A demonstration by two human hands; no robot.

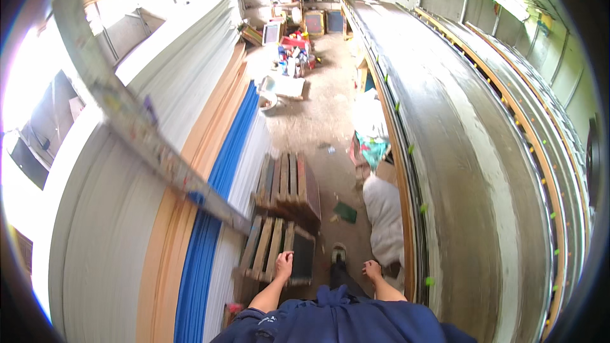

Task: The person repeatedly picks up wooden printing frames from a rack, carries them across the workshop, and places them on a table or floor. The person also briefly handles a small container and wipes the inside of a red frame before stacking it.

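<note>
I have the left hand curled on the dark, wood-edged frame, grip unclear; right hand loosely bent, empty.

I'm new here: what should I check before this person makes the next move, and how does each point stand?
1. Left hand at the dark-faced frame: ok, at its upper edge.
2. Left hand's grip firm: cannot tell.
3. Right hand free: ok, it looks empty.
4. Floor ahead clear: not ok, a dark green piece lies there.
5. Shoe off that piece: ok, apart.
</note>
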